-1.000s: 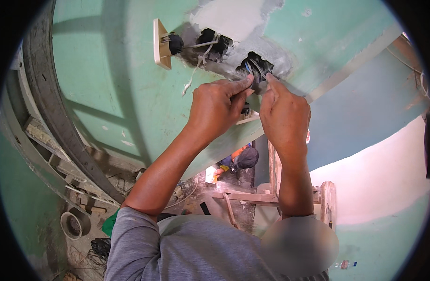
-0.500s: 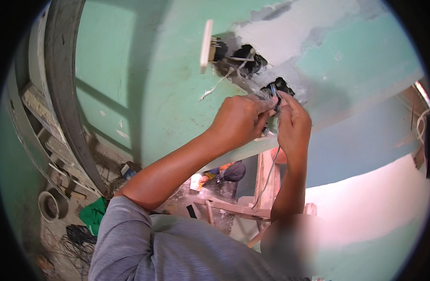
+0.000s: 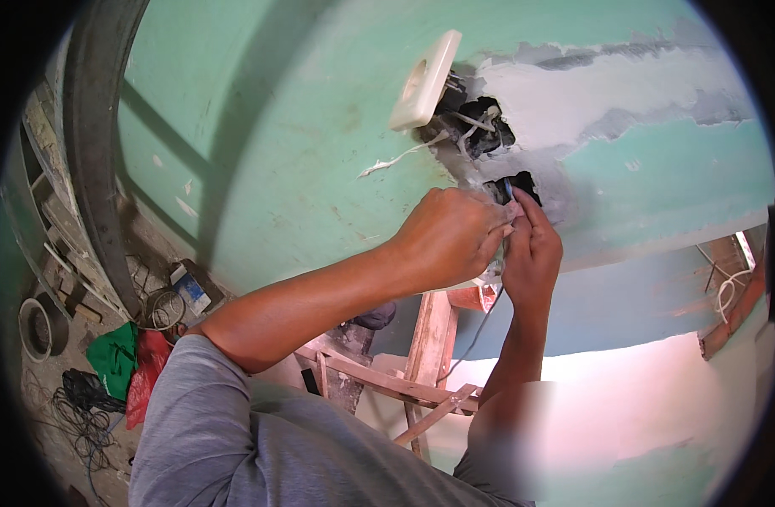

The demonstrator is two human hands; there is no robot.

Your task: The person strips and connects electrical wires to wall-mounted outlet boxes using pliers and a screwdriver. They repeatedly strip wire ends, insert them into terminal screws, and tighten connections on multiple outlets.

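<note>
My left hand (image 3: pixel 459 232) and my right hand (image 3: pixel 532 247) meet at the lower ragged wall hole (image 3: pixel 525 184), fingers pinched on thin wires, one blue (image 3: pixel 508 188). The fingertips overlap, partly hiding what they grip. A thin grey cable (image 3: pixel 478 334) dangles below them. Above and to the left, a cream socket (image 3: pixel 426 80) juts out from the upper hole (image 3: pixel 490 125), where white wires (image 3: pixel 394 162) stick out and hang. Grey and white patching (image 3: pixel 573 101) surrounds both holes on the green wall (image 3: pixel 320 127).
A metal ladder (image 3: pixel 100 118) stands at left. Below it lie a bucket (image 3: pixel 54 329), green bag (image 3: pixel 108 355), red bag (image 3: pixel 146 380) and tangled cables (image 3: pixel 75 427). A wooden frame (image 3: pixel 425 338) is underneath, near another person's dark cap (image 3: pixel 373 317). Loose wires (image 3: pixel 725 300) hang at far right.
The view has turned, putting the socket and holes further right in the picture. My hands stay at the lower hole, closer together, and a grey cable now dangles beneath them.
</note>
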